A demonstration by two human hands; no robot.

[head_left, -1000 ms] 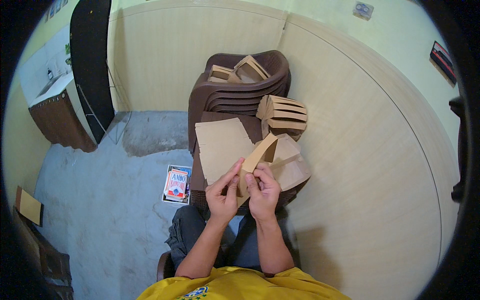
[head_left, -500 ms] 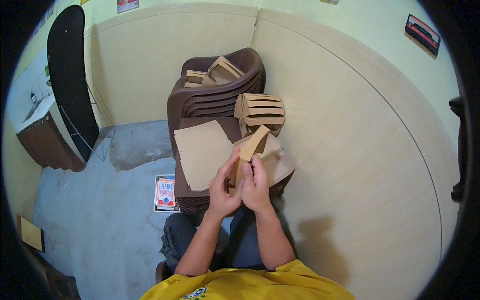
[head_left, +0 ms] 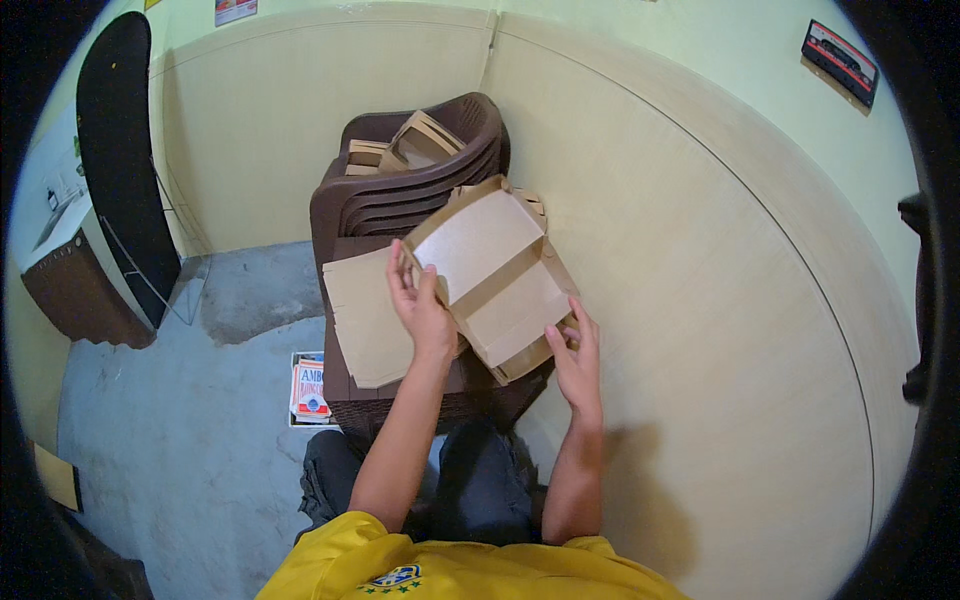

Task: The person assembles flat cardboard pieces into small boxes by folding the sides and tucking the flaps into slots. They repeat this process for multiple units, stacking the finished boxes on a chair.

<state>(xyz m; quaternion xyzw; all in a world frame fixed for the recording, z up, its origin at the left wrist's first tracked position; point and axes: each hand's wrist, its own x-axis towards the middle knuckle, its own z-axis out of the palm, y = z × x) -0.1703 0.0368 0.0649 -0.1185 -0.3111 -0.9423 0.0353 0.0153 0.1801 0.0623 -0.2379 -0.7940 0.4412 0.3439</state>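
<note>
Open tan cardbd box point(head_left: 510, 305) held up over brown plastic chair stack point(head_left: 333, 215).
L hand point(head_left: 428, 325) pinches its left edge, R hand point(head_left: 579, 365) its right; flat tan cardbd sheet point(head_left: 365, 320) lies just L.

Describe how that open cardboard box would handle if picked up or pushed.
The box is probably light: its walls look like thin card. Folded sides likely stiffen each half, but the halves may flop at the middle crease. With flat panels, it seems unlikely to roll.
</note>
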